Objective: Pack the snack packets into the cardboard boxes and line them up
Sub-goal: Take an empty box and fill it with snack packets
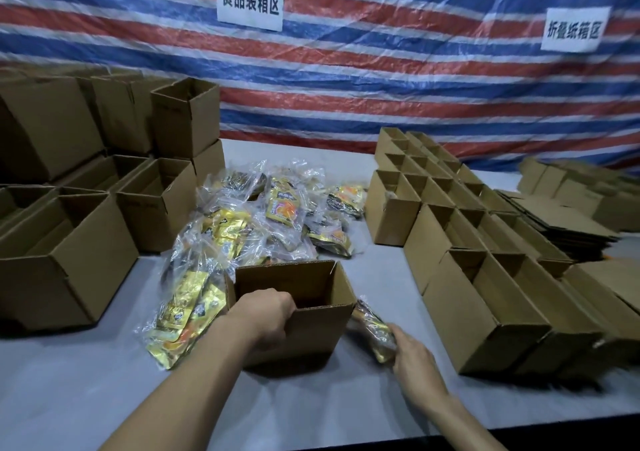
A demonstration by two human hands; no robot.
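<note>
An open cardboard box [311, 332] stands on the grey table in front of me. My left hand [265, 315] grips its near left rim, fingers curled over the edge into the box. My right hand [412, 353] holds a yellow snack packet [372, 331] in clear wrap just right of the box. A pile of snack packets [249, 222] lies behind and to the left of the box. Rows of open boxes [464, 242] stand lined up on the right.
Larger open cardboard boxes [69, 242] are stacked at the left and back left. Flattened cartons [568, 218] lie at the far right. A striped tarp with two white signs hangs behind the grey table [104, 391]. The table's front edge runs at the lower right.
</note>
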